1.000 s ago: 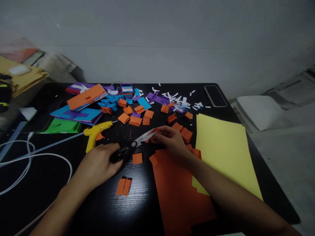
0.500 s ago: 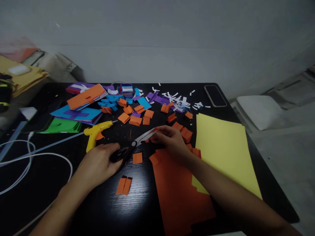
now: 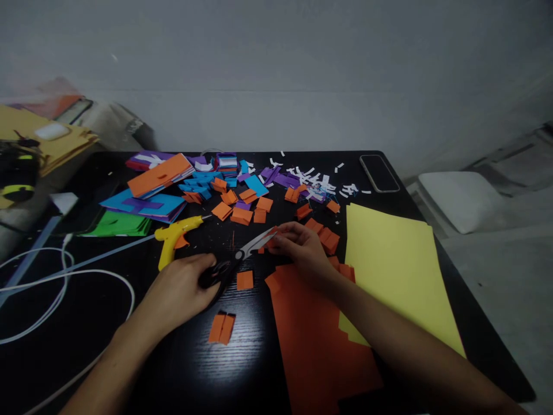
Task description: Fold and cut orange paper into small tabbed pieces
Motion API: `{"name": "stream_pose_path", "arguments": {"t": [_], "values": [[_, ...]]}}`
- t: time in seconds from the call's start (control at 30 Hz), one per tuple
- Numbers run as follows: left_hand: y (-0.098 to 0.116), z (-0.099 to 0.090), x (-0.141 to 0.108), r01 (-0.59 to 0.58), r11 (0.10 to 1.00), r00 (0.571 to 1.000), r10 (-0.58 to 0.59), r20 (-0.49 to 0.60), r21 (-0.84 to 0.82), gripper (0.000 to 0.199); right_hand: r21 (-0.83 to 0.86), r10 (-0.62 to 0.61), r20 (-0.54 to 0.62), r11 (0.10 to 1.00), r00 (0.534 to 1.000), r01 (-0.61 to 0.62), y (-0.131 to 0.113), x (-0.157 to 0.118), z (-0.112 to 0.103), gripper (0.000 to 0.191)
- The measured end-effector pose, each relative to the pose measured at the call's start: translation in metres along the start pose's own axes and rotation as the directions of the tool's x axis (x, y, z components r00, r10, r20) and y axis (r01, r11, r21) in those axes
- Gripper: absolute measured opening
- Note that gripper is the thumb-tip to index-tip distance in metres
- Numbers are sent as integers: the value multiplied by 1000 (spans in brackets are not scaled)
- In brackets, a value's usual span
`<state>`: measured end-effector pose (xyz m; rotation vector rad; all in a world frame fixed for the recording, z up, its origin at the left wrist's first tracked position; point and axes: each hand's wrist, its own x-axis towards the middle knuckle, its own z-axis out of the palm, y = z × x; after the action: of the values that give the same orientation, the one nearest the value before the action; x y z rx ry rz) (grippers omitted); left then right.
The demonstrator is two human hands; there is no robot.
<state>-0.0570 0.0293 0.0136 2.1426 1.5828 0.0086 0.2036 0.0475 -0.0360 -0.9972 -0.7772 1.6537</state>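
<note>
My left hand (image 3: 184, 288) is closed round the black handles of a pair of scissors (image 3: 239, 255), whose blades point to the upper right. At the blade tips, my right hand (image 3: 302, 248) pinches a small orange paper piece (image 3: 271, 242), partly hidden by the fingers. Below the scissors lies a small orange square (image 3: 245, 280), and nearer to me a folded orange piece (image 3: 222, 328). Under my right forearm are a large orange sheet (image 3: 315, 334) and a stack of yellow paper (image 3: 393, 265).
A yellow glue gun (image 3: 175, 236) lies left of the scissors, near a white cable (image 3: 116, 275). Behind are folded orange pieces (image 3: 242, 215), white paper scraps (image 3: 317, 181) and a stack of coloured paper (image 3: 159, 176). A phone (image 3: 380, 173) rests at the back right; a white stool (image 3: 458, 199) stands beyond.
The whole view has shifted slightly, so everything sits a little further right and lower. Both hands keep their hold on the scissors and the orange piece.
</note>
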Motion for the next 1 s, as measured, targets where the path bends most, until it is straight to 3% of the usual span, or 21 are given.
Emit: {"name": "stream_pose_path", "arguments": {"t": [1.0], "values": [[-2,-1,0,-48,999,999,48,8,14,26,-39,-4,3,999,1000,4,-1,-2,1,30]]}}
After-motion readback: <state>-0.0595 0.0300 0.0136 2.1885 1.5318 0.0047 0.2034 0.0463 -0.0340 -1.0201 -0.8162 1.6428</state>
